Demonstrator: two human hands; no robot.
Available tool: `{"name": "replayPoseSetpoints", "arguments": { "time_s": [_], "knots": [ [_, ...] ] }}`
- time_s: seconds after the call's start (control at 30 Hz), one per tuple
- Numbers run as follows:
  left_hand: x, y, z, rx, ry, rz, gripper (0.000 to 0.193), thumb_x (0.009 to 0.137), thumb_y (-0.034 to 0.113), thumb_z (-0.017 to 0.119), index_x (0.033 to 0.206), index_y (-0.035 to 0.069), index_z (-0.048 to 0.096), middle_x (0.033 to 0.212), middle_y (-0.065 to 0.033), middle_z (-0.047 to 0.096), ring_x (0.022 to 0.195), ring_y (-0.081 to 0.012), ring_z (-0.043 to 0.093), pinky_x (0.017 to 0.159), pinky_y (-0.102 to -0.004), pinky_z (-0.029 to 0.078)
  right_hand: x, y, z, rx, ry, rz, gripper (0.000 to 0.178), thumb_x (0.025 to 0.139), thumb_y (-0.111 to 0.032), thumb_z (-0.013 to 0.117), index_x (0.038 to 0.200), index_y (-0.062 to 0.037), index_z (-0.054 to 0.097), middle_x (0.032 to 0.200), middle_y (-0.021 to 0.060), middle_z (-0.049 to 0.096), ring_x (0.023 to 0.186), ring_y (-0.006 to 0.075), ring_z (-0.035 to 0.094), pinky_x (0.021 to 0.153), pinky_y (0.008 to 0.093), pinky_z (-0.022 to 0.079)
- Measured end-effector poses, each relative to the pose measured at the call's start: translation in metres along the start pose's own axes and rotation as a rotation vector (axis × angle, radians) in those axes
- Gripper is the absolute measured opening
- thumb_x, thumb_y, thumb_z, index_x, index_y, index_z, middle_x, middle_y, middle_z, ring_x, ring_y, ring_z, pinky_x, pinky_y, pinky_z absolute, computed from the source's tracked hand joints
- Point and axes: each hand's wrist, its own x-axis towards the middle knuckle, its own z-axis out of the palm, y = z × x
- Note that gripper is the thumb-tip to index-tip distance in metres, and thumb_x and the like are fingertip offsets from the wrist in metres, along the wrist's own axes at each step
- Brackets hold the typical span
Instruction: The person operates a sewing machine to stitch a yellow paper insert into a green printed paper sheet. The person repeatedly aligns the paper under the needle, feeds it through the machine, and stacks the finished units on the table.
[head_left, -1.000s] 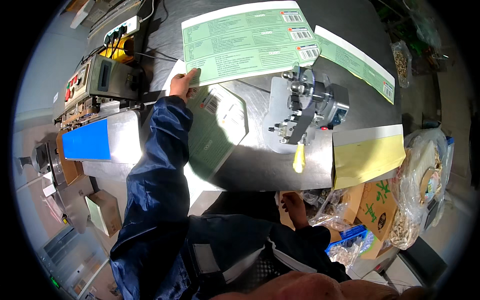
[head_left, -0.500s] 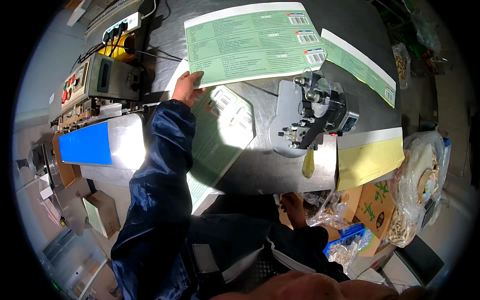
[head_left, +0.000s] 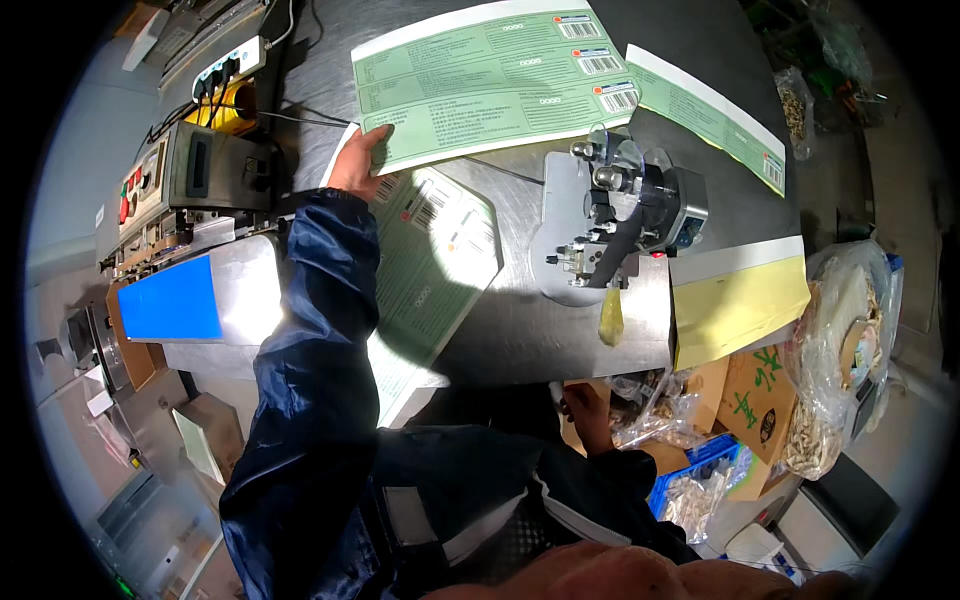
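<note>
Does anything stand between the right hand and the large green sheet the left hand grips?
Yes. In this view, the near edge of the metal table and the small machine with the yellow handle lie between the right hand and the large green sheet; nothing visible separates the left hand from it.

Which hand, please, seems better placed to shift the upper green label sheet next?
Probably the left hand: it holds the upper green label sheet at its lower-left corner, thumb on top. The right hand is away from it, past the near edge of the table.
</note>
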Motion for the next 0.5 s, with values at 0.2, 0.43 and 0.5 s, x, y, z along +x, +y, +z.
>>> {"name": "replayPoseSetpoints", "arguments": {
  "time_s": [0.2,0.43,0.5],
  "knots": [
    [0.005,-0.003,-0.021,-0.018,-0.032,0.143,0.03,0.097,0.004,0.053,0.127,0.004,0.052,0.12,-0.0112,0.064,0.103,-0.0242,0.065,0.09,-0.0395,0.054,-0.001,0.007,0.003,-0.046,0.005,0.027,0.015,0.095,-0.016,0.059,0.101,-0.0028,0.062,0.084,0.005,0.063,0.075,0.0125,0.06,0.066,0.0293,0.048],
    [-0.017,0.076,0.009,0.082,-0.098,0.378,0.04,0.094,-0.001,0.051,0.134,0.005,0.05,0.124,-0.0101,0.061,0.11,-0.0236,0.061,0.095,-0.0365,0.05,-0.004,0.02,-0.006,-0.142,-0.008,-0.209,0.016,0.098,-0.016,0.058,0.105,-0.0015,0.06,0.083,0.0041,0.062,0.072,0.0106,0.058,0.062,0.0246,0.046],
    [-0.042,0.094,0.032,0.115,-0.108,0.448,0.041,0.094,0.0,0.052,0.135,0.005,0.049,0.125,-0.0093,0.06,0.112,-0.023,0.06,0.095,-0.0357,0.049,-0.008,0.02,-0.013,-0.094,-0.038,-0.079,0.017,0.098,-0.016,0.059,0.106,-0.0017,0.06,0.083,0.004,0.061,0.072,0.0107,0.058,0.063,0.0249,0.046]
  ]
}}
